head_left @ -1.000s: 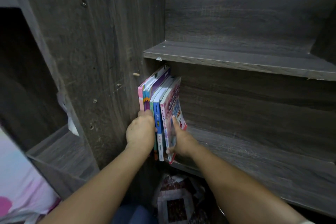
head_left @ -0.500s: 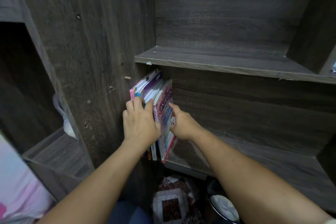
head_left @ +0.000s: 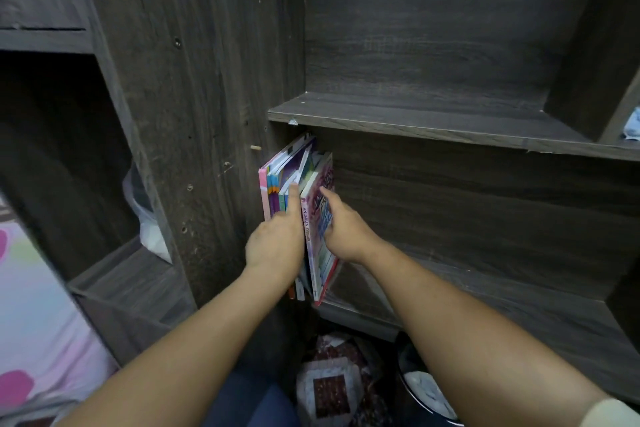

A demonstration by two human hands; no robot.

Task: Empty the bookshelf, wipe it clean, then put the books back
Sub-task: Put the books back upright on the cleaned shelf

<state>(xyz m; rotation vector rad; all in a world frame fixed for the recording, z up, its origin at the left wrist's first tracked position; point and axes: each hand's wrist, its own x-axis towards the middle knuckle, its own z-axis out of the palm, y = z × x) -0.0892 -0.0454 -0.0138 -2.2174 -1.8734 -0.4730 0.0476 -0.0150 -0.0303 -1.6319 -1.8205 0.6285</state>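
Right hand [head_left: 341, 229] flat on thin colourful paperback books [head_left: 294, 166] by dark wooden side panel [head_left: 214, 114]; left hand [head_left: 277, 246] thumb on spines, grip can't tell. Squeeze toward panel, push spines flush

The left hand [head_left: 277, 243] covers the lower spines of the books [head_left: 277, 180], and its fingers are out of sight. Most spine lettering is too small to read. Far right of the books, the frame edge cuts a pale blue cloth [head_left: 633, 125]. Below them, a dark bowl [head_left: 426, 388] runs off the bottom.
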